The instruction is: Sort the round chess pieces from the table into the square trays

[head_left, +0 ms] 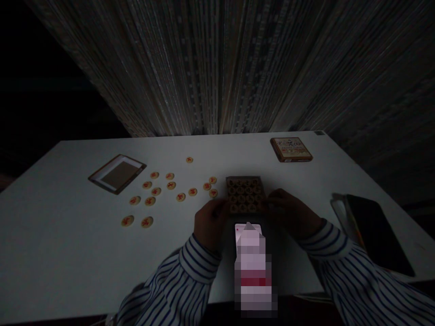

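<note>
A small square box [244,179] filled with rows of round xiangqi pieces [241,198] sits on the white table in front of me. At its near left edge, my left hand [210,222] has its fingers curled against the side. My right hand [294,213] grips the near right edge, fingers bent and partly in shadow. To the left of the box, several loose xiangqi pieces [171,185] with red characters lie spread out face up. Dim light hides the exact fingertip contact.
A lit phone [249,231], partly pixelated, is below the box. An open box lid or tray [117,174] lies at the left. A printed box [291,149] rests at the back right, and a dark notebook-like object [377,233] at the right edge. A striped curtain [210,68] hangs behind the table.
</note>
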### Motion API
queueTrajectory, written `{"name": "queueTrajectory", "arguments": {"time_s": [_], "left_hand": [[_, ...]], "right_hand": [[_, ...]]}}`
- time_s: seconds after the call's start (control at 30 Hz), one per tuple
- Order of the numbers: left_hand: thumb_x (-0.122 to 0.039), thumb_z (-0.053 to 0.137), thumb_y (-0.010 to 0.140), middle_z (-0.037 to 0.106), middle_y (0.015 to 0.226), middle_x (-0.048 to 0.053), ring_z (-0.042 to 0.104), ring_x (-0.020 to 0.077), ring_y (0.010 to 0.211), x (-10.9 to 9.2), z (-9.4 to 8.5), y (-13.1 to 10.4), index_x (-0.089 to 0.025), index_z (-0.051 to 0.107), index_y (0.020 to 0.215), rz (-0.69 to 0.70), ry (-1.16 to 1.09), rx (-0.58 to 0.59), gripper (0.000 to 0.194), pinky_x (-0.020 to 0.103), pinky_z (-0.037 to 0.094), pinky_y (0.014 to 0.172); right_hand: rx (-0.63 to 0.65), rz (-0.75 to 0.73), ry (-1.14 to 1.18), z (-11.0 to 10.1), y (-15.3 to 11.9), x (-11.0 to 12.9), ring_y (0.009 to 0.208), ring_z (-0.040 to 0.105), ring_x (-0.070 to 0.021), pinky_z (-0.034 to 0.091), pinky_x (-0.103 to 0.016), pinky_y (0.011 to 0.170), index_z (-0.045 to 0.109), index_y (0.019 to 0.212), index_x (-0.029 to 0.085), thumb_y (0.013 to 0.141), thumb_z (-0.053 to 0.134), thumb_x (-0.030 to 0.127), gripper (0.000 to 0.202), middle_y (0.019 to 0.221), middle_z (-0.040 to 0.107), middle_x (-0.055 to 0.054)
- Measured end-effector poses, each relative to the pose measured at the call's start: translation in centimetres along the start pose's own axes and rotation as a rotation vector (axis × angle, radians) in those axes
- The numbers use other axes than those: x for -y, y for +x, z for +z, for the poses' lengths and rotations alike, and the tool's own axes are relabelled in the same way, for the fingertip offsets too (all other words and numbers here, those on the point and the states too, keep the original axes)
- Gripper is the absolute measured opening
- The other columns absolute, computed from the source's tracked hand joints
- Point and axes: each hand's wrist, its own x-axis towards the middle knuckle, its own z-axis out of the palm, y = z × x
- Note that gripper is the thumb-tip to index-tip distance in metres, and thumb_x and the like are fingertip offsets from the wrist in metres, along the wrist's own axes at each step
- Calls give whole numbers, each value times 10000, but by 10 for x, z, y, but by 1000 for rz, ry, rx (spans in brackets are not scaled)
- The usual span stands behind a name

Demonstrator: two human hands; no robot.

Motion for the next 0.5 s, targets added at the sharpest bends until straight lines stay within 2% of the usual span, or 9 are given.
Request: {"name": "queueTrajectory", "arguments": {"time_s": [0.13,0.27,0.37,0.5], "left_hand": [[-315,541,775,689,746,55,620,154,661,-3,-2,-1,-154,676,844,6,13,7,221,269,495,609],[-272,537,780,678,722,47,600,134,619,-5,-11,-10,-154,666,852,64,66,-6,189,251,492,590],[-230,526,787,662,733,41,586,118,609,-1,-29,-21,-150,651,850,141,137,-45,161,240,490,597],[-256,525,805,646,766,40,581,115,625,20,-67,-37,-162,639,906,136,259,-177,179,242,495,617]], "right_hand": [[8,15,21,-5,-1,2,692,593,-165,537,-323,610,671,851,184,798,523,281,185,824,581,-86],[-48,-6,37,-13,2,9,660,580,-153,538,-322,587,644,930,200,797,527,307,208,809,580,-69],[-89,-91,40,-14,10,16,669,582,-157,537,-317,575,619,980,197,815,504,306,228,821,586,-78],[-73,-273,18,-1,32,36,799,603,-196,541,-342,645,623,955,233,816,504,307,197,889,616,-87]]}}
